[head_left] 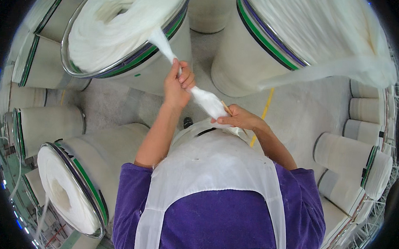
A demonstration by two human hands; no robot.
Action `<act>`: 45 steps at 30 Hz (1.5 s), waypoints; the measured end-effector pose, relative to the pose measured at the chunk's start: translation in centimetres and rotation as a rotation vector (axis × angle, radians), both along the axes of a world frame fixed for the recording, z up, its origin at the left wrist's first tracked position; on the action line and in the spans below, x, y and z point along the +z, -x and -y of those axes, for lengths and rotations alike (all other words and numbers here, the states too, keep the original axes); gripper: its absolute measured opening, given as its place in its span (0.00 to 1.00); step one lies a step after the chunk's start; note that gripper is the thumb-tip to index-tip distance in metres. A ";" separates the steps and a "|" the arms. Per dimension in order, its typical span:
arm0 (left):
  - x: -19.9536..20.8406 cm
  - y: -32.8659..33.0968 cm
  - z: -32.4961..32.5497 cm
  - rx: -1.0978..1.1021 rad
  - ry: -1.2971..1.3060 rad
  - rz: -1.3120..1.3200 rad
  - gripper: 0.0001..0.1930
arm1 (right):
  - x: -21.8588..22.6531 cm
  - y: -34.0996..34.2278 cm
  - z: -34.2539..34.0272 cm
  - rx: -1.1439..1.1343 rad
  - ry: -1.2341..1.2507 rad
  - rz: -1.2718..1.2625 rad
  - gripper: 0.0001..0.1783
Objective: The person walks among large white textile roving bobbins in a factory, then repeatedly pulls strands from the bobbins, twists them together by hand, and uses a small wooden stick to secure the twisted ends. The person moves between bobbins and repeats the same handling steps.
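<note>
Nearest, the person's purple shirt [222,222] and white apron [215,169] filled the lower middle and hid the floor directly below the hands. The apron's lower part and the person's legs were not visible.

Right hand [239,119]: fingers curled and pressed together over the near end of a white fibre strand [204,100]. A thin wooden stick [227,108] poked out from behind the hand; how it was held could not be made out. The strand's near end was hidden under the fingers.

Left hand [178,82], a little farther and to the left: closed into a fist around the same strand. The short stretch between the two hands looked fluffed and wider than the rest.

Beyond the left fist the strand narrowed and ran up and left to a tall can [135,67] with a metal rim and green and dark bands, packed with coiled white fibre [110,29].

A second large can [254,56] stood far right, its own fibre draping off to the right, blurred at the picture's rim. A third, tilted by the lens, sat near left [81,182]. Smaller cans crowded both edges, cut off and distorted.

Floor [296,110]: pale grey concrete with a yellow line [263,115], partly covered by the right forearm.
</note>
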State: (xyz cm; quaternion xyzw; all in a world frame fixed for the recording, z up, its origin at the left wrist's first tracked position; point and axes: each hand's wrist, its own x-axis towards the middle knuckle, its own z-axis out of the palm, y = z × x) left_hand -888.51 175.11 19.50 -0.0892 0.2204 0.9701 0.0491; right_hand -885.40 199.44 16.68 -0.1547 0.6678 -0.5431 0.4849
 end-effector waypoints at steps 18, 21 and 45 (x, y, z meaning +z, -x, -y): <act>-4.7 -3.3 -2.4 -0.017 0.243 0.267 0.16 | -14.8 -6.7 -6.6 -0.026 -0.613 -0.383 0.14; -6.2 -3.7 -2.2 -0.046 0.432 0.270 0.09 | -15.1 -6.2 -6.1 0.107 -0.996 -0.515 0.26; -1.9 -4.9 -1.6 -0.235 0.586 0.254 0.17 | 4.0 3.7 0.7 -0.632 0.023 -0.086 0.17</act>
